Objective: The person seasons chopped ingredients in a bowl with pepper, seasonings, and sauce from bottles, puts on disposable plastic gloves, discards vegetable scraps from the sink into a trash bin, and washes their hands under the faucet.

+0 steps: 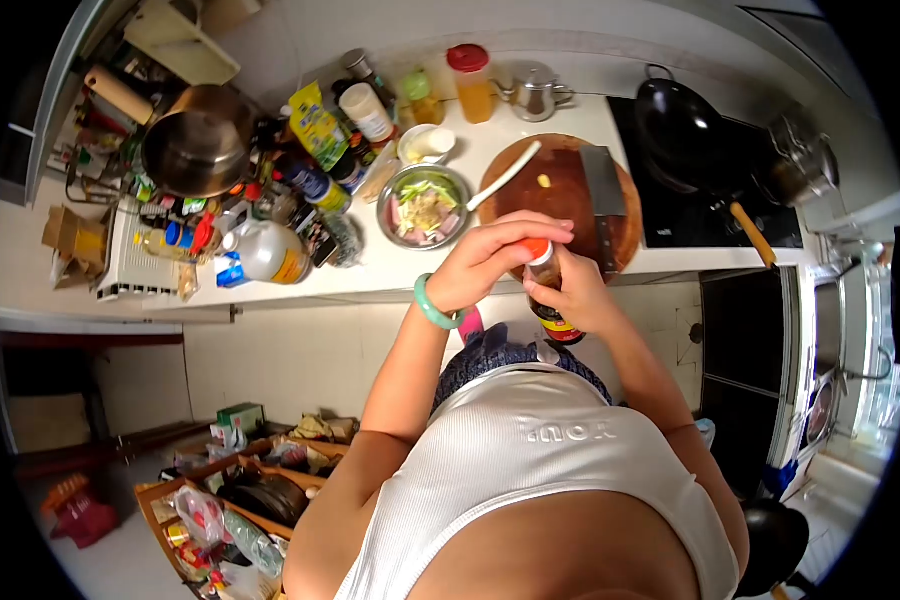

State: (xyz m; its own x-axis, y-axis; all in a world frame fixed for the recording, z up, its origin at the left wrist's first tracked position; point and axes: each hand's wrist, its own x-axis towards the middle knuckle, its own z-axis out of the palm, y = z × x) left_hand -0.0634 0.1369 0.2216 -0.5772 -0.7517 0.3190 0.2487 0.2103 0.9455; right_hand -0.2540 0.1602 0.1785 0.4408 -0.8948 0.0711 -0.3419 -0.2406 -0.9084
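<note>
In front of my body I hold a dark sauce bottle [557, 325] with a red and yellow label. My right hand [578, 288] is wrapped around its neck. My left hand [492, 258], with a green bangle at the wrist, grips the red cap [536, 248] on top. Just beyond my hands is a round wooden cutting board [560, 170], with a cleaver [603, 182] lying across its right side and a small pale piece on it. To the left stands a metal bowl [423, 206] of sliced meat and green strips; a white spoon handle [510, 172] leans out over the board.
A black wok [678, 118] and a metal pot [802, 165] stand on the stove at right. Bottles, a yellow pouch [318, 122] and a saucepan [198, 140] crowd the counter's left. A kettle [536, 92] and a red-lidded jug [470, 85] stand at the back.
</note>
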